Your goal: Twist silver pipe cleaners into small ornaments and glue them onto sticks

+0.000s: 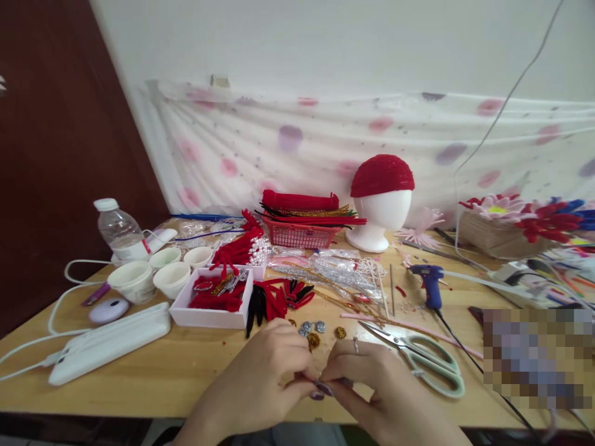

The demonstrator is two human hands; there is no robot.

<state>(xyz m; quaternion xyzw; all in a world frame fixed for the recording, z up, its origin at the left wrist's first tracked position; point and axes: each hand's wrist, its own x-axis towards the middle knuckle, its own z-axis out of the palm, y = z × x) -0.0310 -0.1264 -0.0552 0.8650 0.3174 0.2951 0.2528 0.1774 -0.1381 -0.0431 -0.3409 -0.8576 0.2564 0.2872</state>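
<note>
My left hand (267,375) and my right hand (374,378) meet above the front edge of the table, thumbs and fingertips pinched together. Whatever lies between the fingertips is too small and covered to make out. Just beyond the hands are several small round coils, among them a silver coil (305,328) and a gold coil (341,332). Scissors (430,362) with pale green handles lie close to my right hand, blades pointing left. Red and black fuzzy loops (276,300) rest behind my left hand.
A white box (211,316) holds red pieces. Paper cups (132,282), a bottle (121,232) and a white power bank (111,344) stand left. Behind are a red basket (302,234) and a white foam head (383,210) wearing a red cap. A blue glue gun (431,286) lies right.
</note>
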